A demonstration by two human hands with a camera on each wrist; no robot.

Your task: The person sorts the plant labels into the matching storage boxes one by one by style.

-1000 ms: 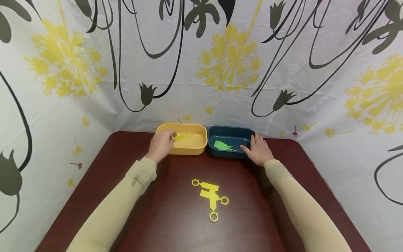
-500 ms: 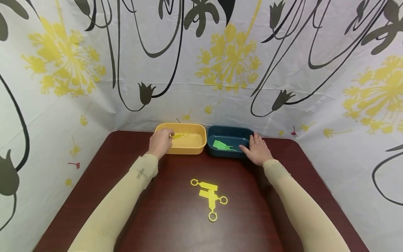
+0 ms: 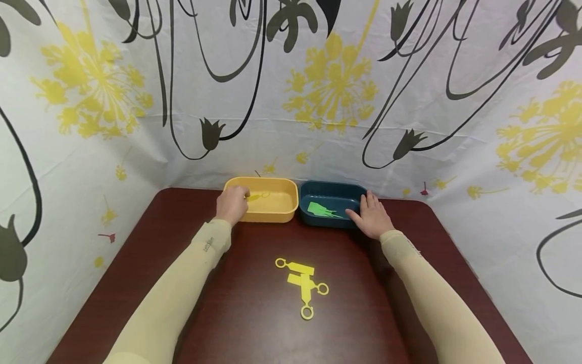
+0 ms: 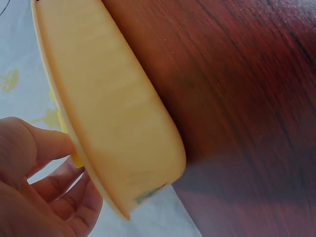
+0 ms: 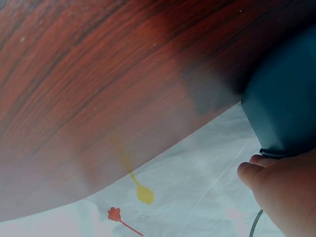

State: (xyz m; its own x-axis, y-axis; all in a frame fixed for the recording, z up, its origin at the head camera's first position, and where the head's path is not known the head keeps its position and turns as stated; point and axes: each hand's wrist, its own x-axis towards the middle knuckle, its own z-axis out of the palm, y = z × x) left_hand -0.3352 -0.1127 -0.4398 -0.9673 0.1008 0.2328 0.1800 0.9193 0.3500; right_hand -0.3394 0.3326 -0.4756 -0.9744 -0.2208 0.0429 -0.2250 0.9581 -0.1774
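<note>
My left hand (image 3: 232, 205) reaches over the left end of the yellow bin (image 3: 268, 217). It pinches a flat yellow tag (image 3: 257, 197) whose ring end points right, inside the bin. In the left wrist view, the thumb and fingers (image 4: 54, 145) are at the bin's rim, with a bit of yellow between them. My right hand (image 3: 375, 217) lies on the right rim of the dark blue bin (image 3: 334, 189), fingers extended and thumb over the inside. Several green pieces (image 3: 320, 210) lie together in that blue bin.
Three yellow tags (image 3: 306, 288) with ring ends lie overlapping on the dark red-brown table (image 3: 254, 313), nearer to me. The two bins stand side by side at the back edge. A white patterned cloth (image 3: 273, 101) hangs behind and at both sides.
My left hand has shifted slightly, and the yellow tag sits a little lower in the yellow bin. The right hand keeps its place on the blue bin.
</note>
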